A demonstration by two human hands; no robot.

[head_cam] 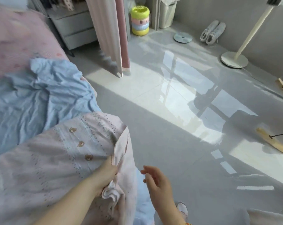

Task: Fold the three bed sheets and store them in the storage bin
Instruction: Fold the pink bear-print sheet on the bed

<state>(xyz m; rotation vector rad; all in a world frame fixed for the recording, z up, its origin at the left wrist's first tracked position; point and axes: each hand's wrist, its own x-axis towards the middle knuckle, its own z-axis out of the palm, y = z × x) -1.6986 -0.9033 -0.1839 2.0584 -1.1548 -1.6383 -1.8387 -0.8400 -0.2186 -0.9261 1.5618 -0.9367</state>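
Clamping the bunched edge of the pink sheet [48,159], the left hand [105,177] holds it; the right hand [160,184], fingers apart, empty, hangs just right of that upright edge.

Bed [15,38] on the left, floor [153,143] to its right. Near sheet [48,168] lies on the bed's front corner and hangs over the edge; second sheet [40,95] is behind it. Left hand [105,177] grips the near sheet's edge, right hand [158,184] just right of it, not touching. Behind the bed: drawer unit [75,25], then curtain [111,30]. Along the far wall, going right: ring stack [140,21], tall container [167,13], disc [182,37], shoes [213,32], stand base [234,60].
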